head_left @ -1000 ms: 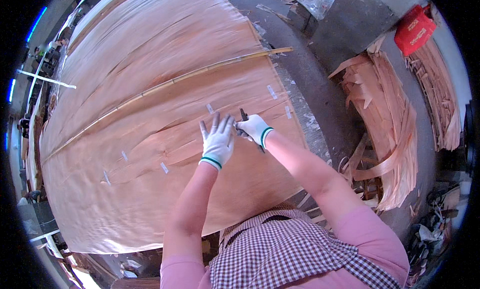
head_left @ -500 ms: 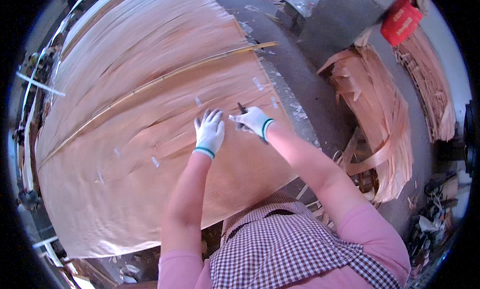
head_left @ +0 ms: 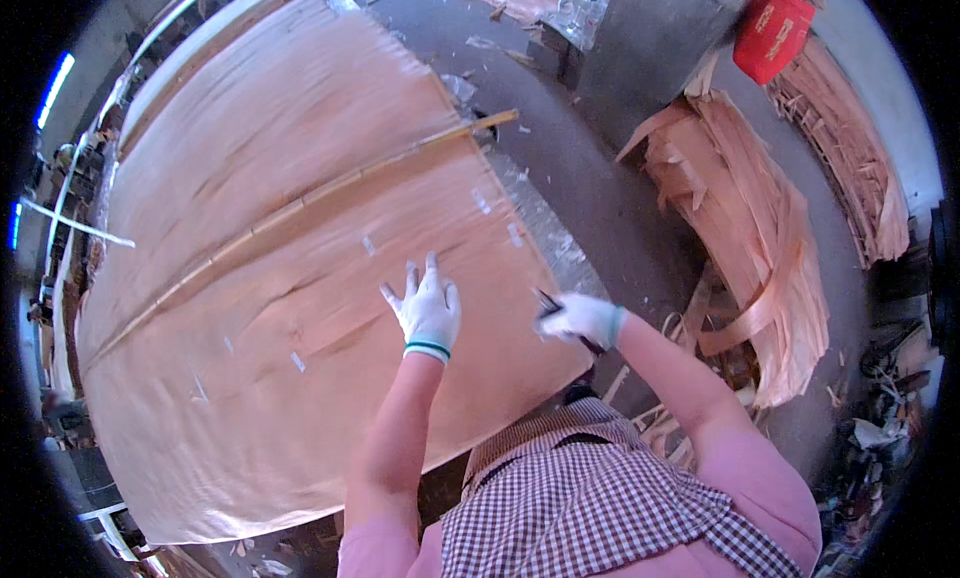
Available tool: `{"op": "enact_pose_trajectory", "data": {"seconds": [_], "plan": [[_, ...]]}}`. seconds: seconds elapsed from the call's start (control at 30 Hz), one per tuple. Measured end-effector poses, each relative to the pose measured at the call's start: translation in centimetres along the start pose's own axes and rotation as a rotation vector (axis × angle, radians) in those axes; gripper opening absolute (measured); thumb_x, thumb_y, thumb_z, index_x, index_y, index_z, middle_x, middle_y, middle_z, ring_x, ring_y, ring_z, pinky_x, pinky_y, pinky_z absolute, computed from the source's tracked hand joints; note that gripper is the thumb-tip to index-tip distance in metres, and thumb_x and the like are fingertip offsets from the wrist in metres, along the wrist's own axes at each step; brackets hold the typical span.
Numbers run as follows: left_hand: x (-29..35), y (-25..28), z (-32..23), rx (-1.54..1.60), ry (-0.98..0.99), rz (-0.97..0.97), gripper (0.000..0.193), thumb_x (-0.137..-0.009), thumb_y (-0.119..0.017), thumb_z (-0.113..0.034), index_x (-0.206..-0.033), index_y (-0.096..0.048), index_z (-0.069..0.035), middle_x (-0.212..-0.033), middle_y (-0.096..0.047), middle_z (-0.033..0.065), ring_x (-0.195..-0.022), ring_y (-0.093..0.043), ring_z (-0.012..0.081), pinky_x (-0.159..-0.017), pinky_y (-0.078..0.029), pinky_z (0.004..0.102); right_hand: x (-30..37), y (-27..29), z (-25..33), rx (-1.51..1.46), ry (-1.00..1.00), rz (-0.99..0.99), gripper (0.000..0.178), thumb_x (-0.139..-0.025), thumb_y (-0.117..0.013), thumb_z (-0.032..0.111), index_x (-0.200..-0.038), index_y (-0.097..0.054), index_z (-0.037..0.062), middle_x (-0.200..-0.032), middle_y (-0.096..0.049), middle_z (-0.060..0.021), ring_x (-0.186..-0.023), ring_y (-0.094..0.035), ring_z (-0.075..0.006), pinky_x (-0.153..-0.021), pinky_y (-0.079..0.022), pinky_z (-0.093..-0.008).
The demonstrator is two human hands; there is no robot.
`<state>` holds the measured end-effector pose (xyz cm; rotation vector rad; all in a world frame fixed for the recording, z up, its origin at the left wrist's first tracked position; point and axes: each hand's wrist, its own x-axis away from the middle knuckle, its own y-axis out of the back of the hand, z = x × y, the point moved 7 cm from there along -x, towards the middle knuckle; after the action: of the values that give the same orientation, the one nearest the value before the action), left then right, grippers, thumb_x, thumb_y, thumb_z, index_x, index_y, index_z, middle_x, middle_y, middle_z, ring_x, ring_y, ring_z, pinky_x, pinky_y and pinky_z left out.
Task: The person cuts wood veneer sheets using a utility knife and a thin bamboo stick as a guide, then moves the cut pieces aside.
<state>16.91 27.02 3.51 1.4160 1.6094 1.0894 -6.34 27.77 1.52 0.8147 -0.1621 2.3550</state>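
A broad, light-brown sheet of wood veneer (head_left: 250,428) lies spread out before me, with a few thin splits and wrinkles in it. My left hand (head_left: 430,313), in a white glove with a green-edged cuff, is open over the sheet, fingers spread. Near the sheet's right edge, my right hand (head_left: 583,320), gloved alike and blurred, is closed around a slim dark tool (head_left: 547,303) whose exact kind I cannot make out. Small white strips of tape (head_left: 368,245) are stuck on the veneer in several places. Beyond my hands a long bamboo pole (head_left: 300,206) lies across the sheet.
To the right, a heap of loose veneer strips (head_left: 735,218) lies on the dark floor (head_left: 610,193). Another veneer stack (head_left: 840,148) stands by the wall, a red bag (head_left: 773,33) at its far end. A grey box-like block (head_left: 650,53) stands beyond.
My right hand has moved right and nearer me with the dark tool, away from my left hand. My left hand's fingers have spread wider. The whole view has shifted slightly.
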Motion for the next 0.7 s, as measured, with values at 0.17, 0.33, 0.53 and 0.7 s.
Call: {"op": "enact_pose_trajectory", "data": {"seconds": [0.17, 0.33, 0.53, 0.7], "plan": [[-6.1, -2.9, -7.0, -0.005, -0.007, -0.135, 0.066, -0.088, -0.051, -0.034, -0.144, -0.029, -0.006, -0.147, -0.034, 0.0125, -0.14, -0.022, 0.0314, -0.112, -0.007, 0.0575, 8.4, 6.2, -7.3, -0.69, -0.088, -0.102, 0.021, -0.088, -0.057, 0.018, -0.099, -0.064, 0.0014, -0.073, -0.06, -0.0018, -0.061, -0.054, -0.0106, -0.057, -0.044, -0.0239], [-9.3, -8.6, -9.5, -0.142, 0.326, -0.151, 0.079, -0.091, -0.044, -0.048, -0.148, -0.015, -0.003, -0.155, -0.015, 0.0148, -0.143, -0.013, 0.0338, -0.114, -0.005, 0.053, 11.7, 13.7, -14.0, -0.908, -0.119, -0.144, 0.027, -0.094, -0.05, 0.02, -0.113, -0.059, 0.0022, -0.099, -0.067, -0.0119, -0.082, -0.064, -0.0202, -0.071, -0.052, -0.0317], [-9.4, -8.3, -11.1, -0.247, 0.349, -0.183, 0.078, -0.091, -0.044, -0.047, -0.148, -0.015, -0.002, -0.155, -0.013, 0.0143, -0.142, -0.014, 0.0323, -0.115, -0.007, 0.0483, 16.7, 26.4, -28.4, -0.681, -0.414, -0.345, 0.022, -0.094, -0.049, 0.022, -0.109, -0.058, 0.0069, -0.08, -0.064, -0.0101, -0.055, -0.052, -0.0132, -0.047, -0.043, -0.0277], [-9.4, -7.7, -11.9, -0.219, 0.387, -0.202, 0.077, -0.089, -0.05, -0.042, -0.148, -0.017, -0.005, -0.15, -0.025, 0.0166, -0.14, -0.02, 0.0336, -0.114, -0.011, 0.0497, 13.6, 35.0, -29.0, -0.542, -0.332, -0.495, 0.02, -0.093, -0.051, 0.022, -0.105, -0.058, 0.0081, -0.074, -0.062, -0.0064, -0.05, -0.049, -0.0126, -0.046, -0.041, -0.0277]]}}
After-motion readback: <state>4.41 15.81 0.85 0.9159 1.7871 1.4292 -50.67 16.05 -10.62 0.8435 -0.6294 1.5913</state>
